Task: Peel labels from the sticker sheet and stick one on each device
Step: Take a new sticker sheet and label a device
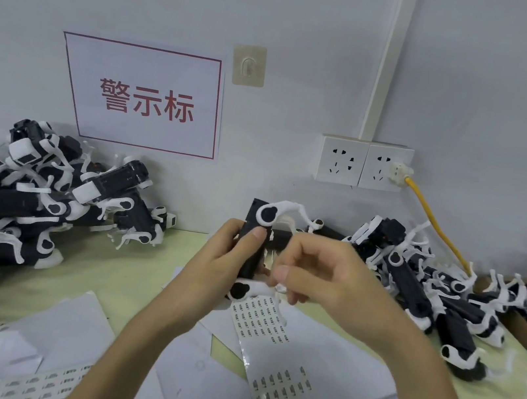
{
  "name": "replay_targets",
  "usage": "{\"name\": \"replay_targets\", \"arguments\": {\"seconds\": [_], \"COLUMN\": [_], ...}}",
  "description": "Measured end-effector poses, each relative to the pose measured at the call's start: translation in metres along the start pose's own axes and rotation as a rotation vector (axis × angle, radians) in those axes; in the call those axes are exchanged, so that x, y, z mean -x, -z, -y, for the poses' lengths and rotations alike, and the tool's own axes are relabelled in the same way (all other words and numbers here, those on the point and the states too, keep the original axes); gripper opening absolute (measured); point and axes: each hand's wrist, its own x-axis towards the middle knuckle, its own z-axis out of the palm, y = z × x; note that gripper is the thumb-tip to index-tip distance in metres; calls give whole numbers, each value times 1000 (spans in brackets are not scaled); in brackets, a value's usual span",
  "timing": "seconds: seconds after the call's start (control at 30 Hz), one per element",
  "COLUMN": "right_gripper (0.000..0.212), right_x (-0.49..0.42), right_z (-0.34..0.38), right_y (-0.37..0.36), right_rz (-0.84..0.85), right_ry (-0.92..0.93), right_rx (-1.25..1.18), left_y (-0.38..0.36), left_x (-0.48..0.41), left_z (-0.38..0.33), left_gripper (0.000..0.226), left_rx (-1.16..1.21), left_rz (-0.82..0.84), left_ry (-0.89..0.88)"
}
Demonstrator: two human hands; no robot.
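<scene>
My left hand (223, 262) grips a black device with white clips (255, 232), held upright above the table's middle, thumb pressed on its front. My right hand (316, 273) is at the device's right side with fingers curled and thumb and forefinger pinched together; what they pinch is too small to see. Directly below the hands lies a sticker sheet (262, 320) with rows of small labels. A second sticker sheet (282, 395) lies nearer to me.
A heap of black-and-white devices (31, 197) fills the left of the table, another heap (440, 296) the right. Loose white backing sheets (61, 333) cover the front. Wall sockets (364, 163) with a yellow cable (437, 227) are behind.
</scene>
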Motion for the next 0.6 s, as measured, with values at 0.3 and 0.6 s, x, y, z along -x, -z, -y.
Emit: {"name": "replay_targets", "arguments": {"seconds": [0.3, 0.6], "right_gripper": [39, 30], "right_x": [8, 17], "right_z": [-12, -34], "right_y": [34, 46], "right_rz": [-208, 291], "right_ry": [-21, -331], "right_rx": [199, -2], "left_y": [8, 15], "left_x": [3, -2], "left_z": [4, 10], "left_gripper": [33, 36], "left_rx": [-339, -311], "left_rz": [289, 396], "left_ry": [10, 159]}}
